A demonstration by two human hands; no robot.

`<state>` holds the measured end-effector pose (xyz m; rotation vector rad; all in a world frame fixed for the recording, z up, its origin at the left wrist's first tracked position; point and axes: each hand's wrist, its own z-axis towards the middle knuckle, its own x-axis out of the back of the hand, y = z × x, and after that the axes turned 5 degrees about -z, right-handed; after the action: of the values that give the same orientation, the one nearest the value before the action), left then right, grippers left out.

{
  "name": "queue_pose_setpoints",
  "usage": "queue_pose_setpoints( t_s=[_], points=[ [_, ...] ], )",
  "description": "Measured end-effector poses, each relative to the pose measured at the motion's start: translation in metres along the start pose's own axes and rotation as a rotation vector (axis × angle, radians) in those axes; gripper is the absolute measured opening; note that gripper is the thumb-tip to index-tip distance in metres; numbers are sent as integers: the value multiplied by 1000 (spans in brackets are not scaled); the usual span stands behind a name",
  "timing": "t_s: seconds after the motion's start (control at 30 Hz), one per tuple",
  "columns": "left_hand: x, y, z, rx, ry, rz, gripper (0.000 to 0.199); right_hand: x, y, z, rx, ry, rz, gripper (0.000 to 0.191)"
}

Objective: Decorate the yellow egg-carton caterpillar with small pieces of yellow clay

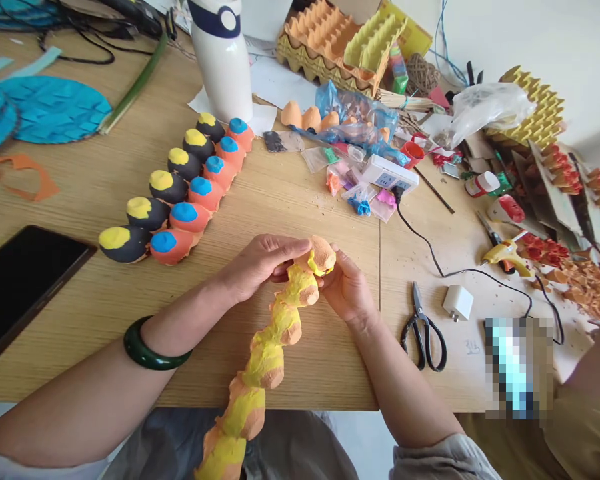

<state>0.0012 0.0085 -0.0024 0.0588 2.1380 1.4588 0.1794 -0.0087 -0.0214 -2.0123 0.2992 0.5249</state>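
A long strip of orange egg-carton cups (267,357), partly coated in yellow clay, slants from the table's edge toward my lap. My left hand (265,263) is closed on the strip's far end, its thumb lying along the top cup. Opposite it, my right hand (349,287) grips the same end cup from the right side. A piece of yellow clay (322,267) wraps partway round that cup; the fingertips behind it are hidden. Left of my hands stand a strip of black cups with yellow tops (167,187) and a strip of orange cups with blue tops (205,193).
Scissors (423,330) and a white charger (458,303) lie to the right, near a power strip (389,177) with its cord. A black phone (27,287) rests at left. Behind are a white bottle (225,73) and stacked egg trays (325,40). Another person's sleeve (590,427) shows at right.
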Motion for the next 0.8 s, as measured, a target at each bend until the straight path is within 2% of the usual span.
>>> queue_pose_setpoints(
  t_s=[0.13, 0.27, 0.5, 0.67, 0.8],
  points=[
    [2, 2, 0, 7, -68, 26, 38, 0, 0, 0, -1, 10, 8, 35],
    [-1, 4, 0, 4, -43, -12, 28, -1, -1, -1, 4, -10, 0, 35],
    [-1, 12, -2, 61, -60, -30, 26, 1, 2, -1, 92, -5, -58, 36],
    [2, 14, -2, 96, -69, -43, 27, 0, 4, -3, 96, -13, -93, 34],
    [6, 11, 0, 95, -131, -69, 26, -2, 3, -4, 78, -2, -31, 35]
  ],
)
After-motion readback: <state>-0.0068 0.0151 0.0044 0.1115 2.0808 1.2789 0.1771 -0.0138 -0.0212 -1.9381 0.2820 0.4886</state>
